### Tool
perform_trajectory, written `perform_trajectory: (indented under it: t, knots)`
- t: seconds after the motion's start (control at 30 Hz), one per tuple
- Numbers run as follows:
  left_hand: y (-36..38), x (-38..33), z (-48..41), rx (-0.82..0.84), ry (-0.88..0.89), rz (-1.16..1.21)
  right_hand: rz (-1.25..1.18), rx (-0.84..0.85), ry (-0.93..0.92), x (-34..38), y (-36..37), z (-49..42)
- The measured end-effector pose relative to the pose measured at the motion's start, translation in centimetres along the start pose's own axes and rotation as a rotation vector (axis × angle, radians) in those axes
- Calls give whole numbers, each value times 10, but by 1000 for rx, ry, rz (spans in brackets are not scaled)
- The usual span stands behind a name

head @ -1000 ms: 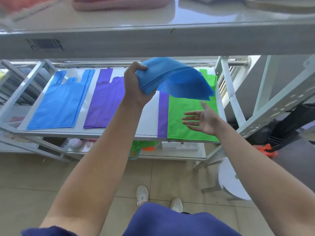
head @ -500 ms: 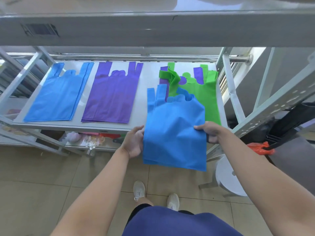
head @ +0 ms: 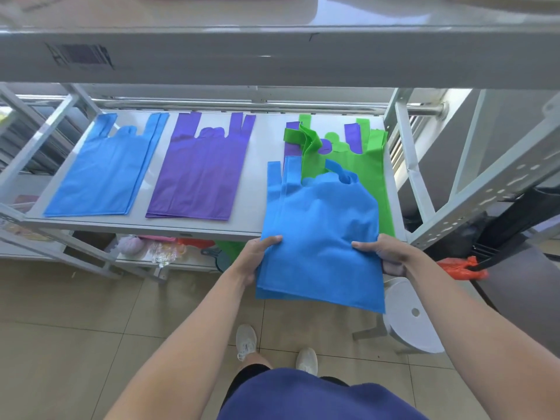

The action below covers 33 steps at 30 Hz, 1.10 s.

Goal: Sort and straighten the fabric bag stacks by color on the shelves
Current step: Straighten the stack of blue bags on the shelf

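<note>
While both hands hold it, the blue bag bundle (head: pixel 321 237) overhangs the shelf's (head: pixel 260 165) front edge near the right corner, its handles reaching over the green bags (head: pixel 371 177). The left hand (head: pixel 260 256) pinches its left side and the right hand (head: pixel 385 253) its right, thumbs on top. A flat blue stack (head: pixel 103 168) lies by the shelf's left edge, with a purple stack (head: pixel 200 171) beside it.

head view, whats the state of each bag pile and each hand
held blue bags, gripped at both sides, overhanging shelf edge
blue stack, flat, neat
purple stack, flat, neat
green-purple pile, mixed, handle folded
left hand, grips held blue bags' left edge
right hand, grips right edge
</note>
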<state>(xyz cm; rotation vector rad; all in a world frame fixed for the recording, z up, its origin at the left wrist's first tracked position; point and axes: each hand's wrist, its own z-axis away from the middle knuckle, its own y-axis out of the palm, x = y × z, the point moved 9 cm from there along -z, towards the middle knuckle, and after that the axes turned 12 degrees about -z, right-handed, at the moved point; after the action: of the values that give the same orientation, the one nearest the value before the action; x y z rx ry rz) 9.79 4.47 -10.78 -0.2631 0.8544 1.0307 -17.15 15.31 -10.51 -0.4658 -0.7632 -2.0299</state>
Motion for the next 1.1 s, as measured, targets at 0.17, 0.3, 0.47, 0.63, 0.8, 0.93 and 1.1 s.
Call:
perform_trajectory:
  t: [0.17, 0.3, 0.47, 0.63, 0.8, 0.93, 1.1]
  knots:
    - [14, 1, 14, -25, -62, -40, -26, -12, 17, -20, -9, 9]
    - [6, -28, 29, -60, 48, -25, -61, 30, -72, -3, 18, 21]
    - [-32, -84, 61, -86, 229, 68, -231, 160, -203, 31, 83, 33]
    - [-88, -122, 105, -122, 395, 101, -242, 263, -246, 49, 155, 42]
    - [-169, -124, 140, -229, 449, 137, -131, 302, -266, 54, 248, 39]
    - [-251, -124, 170, -244, 505, 170, -79, 300, -295, 41, 334, 21]
    - [-366, -135, 205, -211, 531, 136, -44, 290, -286, 3, 448, -12]
